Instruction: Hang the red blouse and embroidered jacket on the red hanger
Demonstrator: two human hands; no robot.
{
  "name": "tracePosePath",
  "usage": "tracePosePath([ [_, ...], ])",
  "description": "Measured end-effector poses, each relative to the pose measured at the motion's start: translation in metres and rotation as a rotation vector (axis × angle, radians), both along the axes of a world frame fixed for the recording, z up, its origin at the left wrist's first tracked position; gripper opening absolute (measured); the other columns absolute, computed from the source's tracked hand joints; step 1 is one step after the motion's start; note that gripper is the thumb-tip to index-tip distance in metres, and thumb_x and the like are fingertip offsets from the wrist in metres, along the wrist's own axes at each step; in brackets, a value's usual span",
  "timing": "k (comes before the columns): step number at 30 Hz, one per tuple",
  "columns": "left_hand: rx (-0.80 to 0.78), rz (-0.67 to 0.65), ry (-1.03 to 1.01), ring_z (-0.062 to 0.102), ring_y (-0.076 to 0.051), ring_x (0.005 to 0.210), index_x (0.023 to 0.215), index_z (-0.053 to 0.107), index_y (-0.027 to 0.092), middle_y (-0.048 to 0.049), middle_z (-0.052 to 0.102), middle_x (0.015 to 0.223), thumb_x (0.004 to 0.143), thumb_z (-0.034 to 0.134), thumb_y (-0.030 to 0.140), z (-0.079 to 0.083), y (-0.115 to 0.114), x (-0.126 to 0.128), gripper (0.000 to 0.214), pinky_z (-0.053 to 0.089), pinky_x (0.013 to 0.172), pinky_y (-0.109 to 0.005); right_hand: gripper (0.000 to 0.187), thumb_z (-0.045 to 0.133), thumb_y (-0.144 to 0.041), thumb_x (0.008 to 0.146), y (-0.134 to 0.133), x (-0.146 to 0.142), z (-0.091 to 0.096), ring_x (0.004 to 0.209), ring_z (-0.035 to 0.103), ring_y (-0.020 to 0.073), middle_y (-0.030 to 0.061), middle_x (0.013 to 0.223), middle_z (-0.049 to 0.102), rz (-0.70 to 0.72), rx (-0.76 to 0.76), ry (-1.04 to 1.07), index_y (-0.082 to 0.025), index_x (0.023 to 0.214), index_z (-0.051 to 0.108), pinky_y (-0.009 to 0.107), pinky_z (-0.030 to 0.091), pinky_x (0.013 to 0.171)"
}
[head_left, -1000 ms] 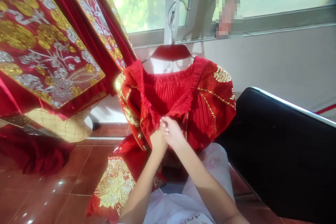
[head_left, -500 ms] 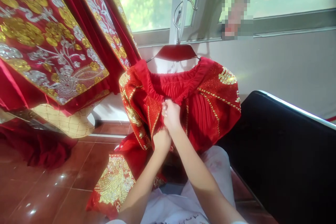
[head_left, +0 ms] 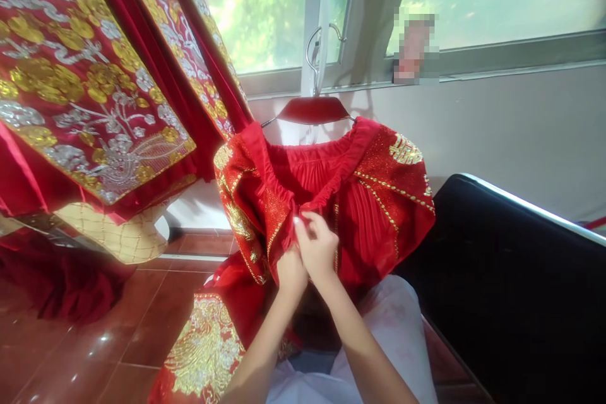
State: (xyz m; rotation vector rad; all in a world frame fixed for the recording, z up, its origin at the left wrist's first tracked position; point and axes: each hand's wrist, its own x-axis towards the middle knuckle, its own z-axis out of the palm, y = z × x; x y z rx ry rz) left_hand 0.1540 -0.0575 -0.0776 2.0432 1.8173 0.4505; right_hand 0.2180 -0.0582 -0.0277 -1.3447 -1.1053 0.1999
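Note:
A red skirt (head_left: 374, 202) with gold beaded trim and a gathered, elastic-looking waistband hangs from a hanger (head_left: 312, 110) with a dark red bar and a metal hook. The front of the waistband dips down toward me in a V. My left hand (head_left: 291, 268) is closed on the skirt's fabric just below this dip, with its fingertips hidden in the folds. Beside and slightly above it, my right hand (head_left: 319, 245) pinches the waistband edge between thumb and forefinger, its other fingers curled. A gold-embroidered panel (head_left: 203, 344) of the red cloth trails down at lower left.
Large red drapery (head_left: 106, 82) with gold and silver flowers hangs on the left. A black panel (head_left: 511, 290) with a silver edge stands on the right. Behind are a white wall (head_left: 497, 126) and windows (head_left: 265, 9). The floor (head_left: 89, 353) has reddish tiles.
My right hand has moved down a little and its fist has loosened into a thumb-and-finger pinch at the waistband. My left hand stays closed on the fabric. The camera view has tilted slightly upward.

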Motion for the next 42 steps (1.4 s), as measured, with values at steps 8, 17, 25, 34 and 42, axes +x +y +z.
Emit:
tracePosePath([
  [8,0.093,-0.146,-0.661,0.067,-0.022,0.084,0.104,0.066,0.013,-0.0107,0.072,0.095,0.09,0.047,0.029,-0.012,-0.003,-0.029,0.028,0.05,0.078,-0.032,0.03,0.042,-0.031,0.091,0.0,-0.002,-0.007,0.068,0.069,0.0198,0.0085,0.078,0.073,0.149,-0.082,-0.102,-0.016,0.096,0.068,0.028,0.049,0.065],
  [17,0.281,-0.096,-1.023,0.06,-0.015,0.084,0.093,0.064,0.018,-0.0044,0.065,0.09,0.094,0.047,0.038,0.042,-0.007,-0.029,0.027,0.046,0.079,-0.026,0.019,0.048,-0.028,0.087,-0.04,0.001,-0.028,0.055,0.063,0.016,0.0028,0.064,0.068,0.295,-0.265,-0.186,-0.021,0.082,0.065,0.023,0.044,0.055],
  [25,0.164,-0.027,-1.151,0.047,-0.01,0.058,0.076,0.063,0.015,0.0031,0.051,0.06,0.089,0.054,0.045,0.019,-0.009,-0.017,0.034,0.038,0.062,-0.022,0.044,0.061,-0.041,0.08,-0.023,0.039,0.0,0.059,0.061,0.0169,0.001,0.067,0.066,0.099,-0.203,-0.066,-0.015,0.116,0.06,0.027,0.046,0.061],
  [34,-0.1,-0.03,-1.328,0.046,-0.009,0.055,0.076,0.068,0.014,0.0032,0.051,0.054,0.084,0.058,0.053,-0.003,-0.031,-0.009,0.041,0.038,0.06,-0.022,0.023,0.058,-0.037,0.082,-0.016,0.029,-0.005,0.063,0.061,0.0164,0.0051,0.074,0.07,0.251,-0.208,0.137,-0.017,0.082,0.069,0.027,0.047,0.062],
  [42,-0.126,-0.031,-1.359,0.046,-0.008,0.058,0.057,0.062,0.012,0.0015,0.054,0.056,0.078,0.067,0.041,0.009,-0.03,-0.015,0.036,0.038,0.06,-0.019,0.016,0.069,-0.032,0.073,-0.032,0.01,0.01,0.064,0.064,0.0156,0.0026,0.066,0.068,0.578,-0.186,0.551,-0.017,0.071,0.064,0.027,0.051,0.063],
])
